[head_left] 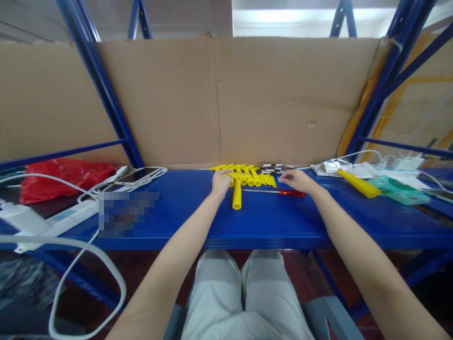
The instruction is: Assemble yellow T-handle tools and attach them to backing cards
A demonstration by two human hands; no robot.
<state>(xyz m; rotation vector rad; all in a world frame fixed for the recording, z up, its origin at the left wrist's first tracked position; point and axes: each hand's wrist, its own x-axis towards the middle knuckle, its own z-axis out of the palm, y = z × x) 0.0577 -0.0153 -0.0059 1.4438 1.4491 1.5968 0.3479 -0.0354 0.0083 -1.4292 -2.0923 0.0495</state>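
My left hand [221, 182] is closed on one end of the crosspiece of a yellow T-shaped plastic handle [237, 196], whose hollow round grip points toward me. Behind it, more yellow T-shaped handles [254, 175] lie in a row, with smaller flat yellow pieces [269, 180] at their right. A screwdriver [292, 193] with a red handle lies crosswise, its shaft toward the T-shaped handle. Just beyond the screwdriver, my right hand [296, 180] has its fingers pinched together beside tiny shiny bits; what is between the fingertips is too small to make out.
Dark and silvery flat pieces [276, 168] lie by the cardboard wall [283, 104] at the back. A power strip [71, 215], cables, a phone [139, 175] and a red bag [65, 177] are at left. A yellow tapered piece [359, 183] and green packaging [399, 190] lie at right.
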